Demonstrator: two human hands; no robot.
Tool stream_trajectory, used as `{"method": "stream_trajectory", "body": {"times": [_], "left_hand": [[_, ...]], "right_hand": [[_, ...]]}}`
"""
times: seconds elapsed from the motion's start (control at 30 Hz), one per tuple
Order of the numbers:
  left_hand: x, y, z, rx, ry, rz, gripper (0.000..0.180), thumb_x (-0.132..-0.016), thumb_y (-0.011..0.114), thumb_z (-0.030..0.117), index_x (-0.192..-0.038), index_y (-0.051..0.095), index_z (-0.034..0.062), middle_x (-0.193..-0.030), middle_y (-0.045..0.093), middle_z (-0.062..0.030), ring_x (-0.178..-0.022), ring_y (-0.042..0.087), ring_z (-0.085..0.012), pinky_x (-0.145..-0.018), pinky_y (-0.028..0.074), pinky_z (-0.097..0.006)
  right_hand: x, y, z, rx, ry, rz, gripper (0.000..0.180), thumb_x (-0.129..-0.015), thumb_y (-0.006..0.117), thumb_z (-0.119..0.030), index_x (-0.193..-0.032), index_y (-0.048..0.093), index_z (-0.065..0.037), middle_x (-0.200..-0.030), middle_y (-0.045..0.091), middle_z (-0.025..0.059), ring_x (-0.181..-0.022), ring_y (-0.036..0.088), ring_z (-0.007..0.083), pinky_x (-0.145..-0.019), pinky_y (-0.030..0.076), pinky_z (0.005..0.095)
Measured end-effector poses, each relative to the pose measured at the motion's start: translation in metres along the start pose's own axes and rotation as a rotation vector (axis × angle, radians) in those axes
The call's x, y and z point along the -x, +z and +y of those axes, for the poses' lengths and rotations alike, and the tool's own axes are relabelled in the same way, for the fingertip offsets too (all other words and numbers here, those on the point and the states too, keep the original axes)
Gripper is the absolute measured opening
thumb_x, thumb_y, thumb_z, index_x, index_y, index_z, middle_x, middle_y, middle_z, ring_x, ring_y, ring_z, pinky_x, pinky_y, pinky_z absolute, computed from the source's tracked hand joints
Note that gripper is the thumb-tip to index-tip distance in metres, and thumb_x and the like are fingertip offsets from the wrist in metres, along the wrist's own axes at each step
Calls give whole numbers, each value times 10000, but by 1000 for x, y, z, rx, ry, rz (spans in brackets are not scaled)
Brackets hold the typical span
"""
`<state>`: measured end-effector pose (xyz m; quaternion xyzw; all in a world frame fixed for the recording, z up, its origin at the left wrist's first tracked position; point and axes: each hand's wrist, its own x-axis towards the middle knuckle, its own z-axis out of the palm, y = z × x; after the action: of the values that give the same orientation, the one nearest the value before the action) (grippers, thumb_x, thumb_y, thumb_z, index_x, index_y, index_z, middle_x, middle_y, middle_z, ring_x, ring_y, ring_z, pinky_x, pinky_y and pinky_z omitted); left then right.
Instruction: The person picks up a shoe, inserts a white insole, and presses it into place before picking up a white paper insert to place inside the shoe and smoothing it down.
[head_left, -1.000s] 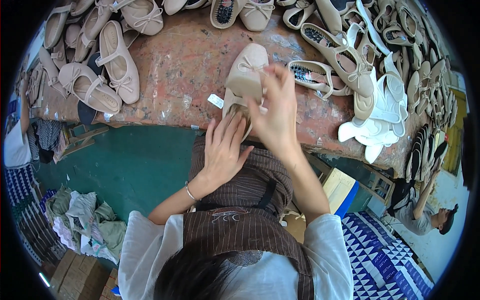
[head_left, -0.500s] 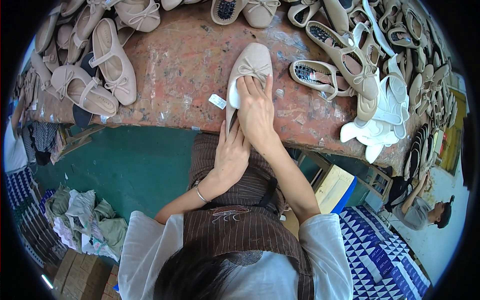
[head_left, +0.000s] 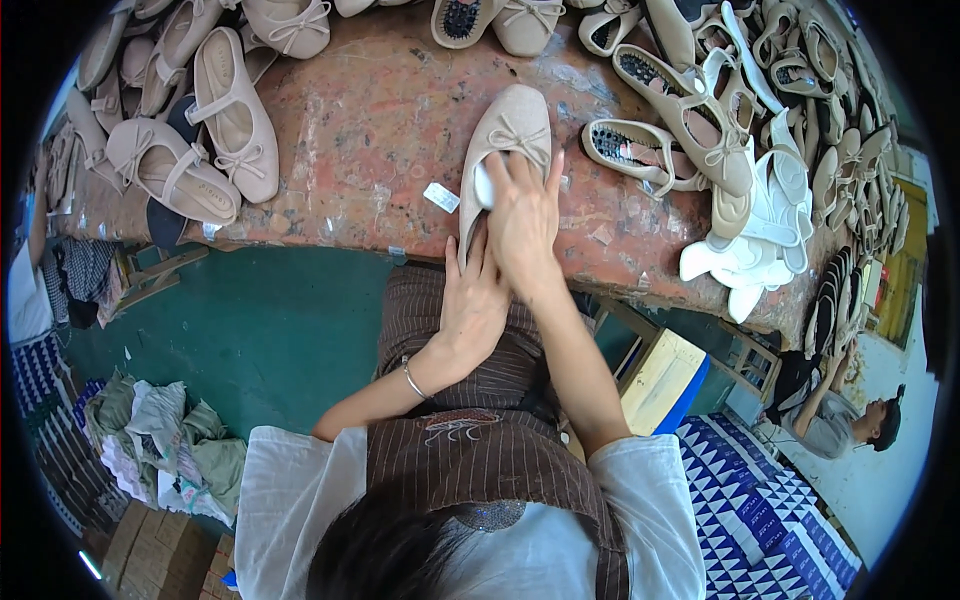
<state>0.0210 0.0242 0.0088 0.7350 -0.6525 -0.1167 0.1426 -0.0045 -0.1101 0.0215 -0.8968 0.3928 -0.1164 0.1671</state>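
Observation:
A beige ballet flat with a small bow (head_left: 510, 130) lies toe-away on the worn reddish table (head_left: 370, 130), its heel at the near edge. My right hand (head_left: 522, 222) rests over the shoe's opening, pressing a small white piece inside it. My left hand (head_left: 470, 300) grips the heel end from below at the table's edge. A small white tag (head_left: 441, 197) lies on the table just left of the shoe.
Many beige flats and strappy shoes (head_left: 215, 130) ring the table's left, back and right. White paper wads (head_left: 760, 240) lie at the right. A wooden crate (head_left: 665, 380) stands below on the right; a cloth pile (head_left: 160, 440) on the green floor at the left. Another person (head_left: 850, 420) sits at the far right.
The shoe went from held up and tilted to lying flat on the table. My right hand moved onto its opening and my left hand slid to the heel.

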Motion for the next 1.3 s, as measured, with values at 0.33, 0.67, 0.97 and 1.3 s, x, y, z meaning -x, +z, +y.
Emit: {"method": "stream_trajectory", "body": {"times": [0.33, 0.67, 0.97, 1.3], "left_hand": [[-1, 0, -1, 28, -26, -19, 586, -872, 581, 232, -1407, 481, 17, -1476, 406, -213, -1419, 296, -403, -1121, 249, -649], [1, 6, -1, 8, -17, 21, 503, -861, 565, 164, -1332, 541, -9, -1378, 478, -262, -1380, 374, -383, -1091, 286, -658], [4, 6, -6, 14, -43, 0, 558, -882, 564, 279, -1390, 512, 54, -1412, 500, -159, -1367, 408, -328, -1134, 249, -639], [-8, -4, -1, 19, -26, 1, 439, -777, 588, 78, -1204, 627, -13, -1290, 528, -240, -1323, 427, -403, -1102, 298, -632]], "right_hand": [[16, 8, -13, 159, 16, 82, 586, -820, 549, -50, -1369, 415, 102, -1219, 559, 323, -1211, 535, 433, -1142, 229, 592], [10, 11, -7, 223, -4, 136, 313, -832, 485, -13, -1121, 502, 105, -1078, 605, 266, -1097, 578, 416, -1130, 223, 623], [44, 11, -22, 166, -87, 91, 530, -825, 510, -35, -1300, 432, 186, -1207, 563, 361, -1195, 542, 476, -1154, 214, 586], [-28, -8, -1, 258, 10, -231, 195, -838, 523, -84, -973, 636, 2, -913, 672, 176, -963, 672, 314, -1179, 72, 613]]}}
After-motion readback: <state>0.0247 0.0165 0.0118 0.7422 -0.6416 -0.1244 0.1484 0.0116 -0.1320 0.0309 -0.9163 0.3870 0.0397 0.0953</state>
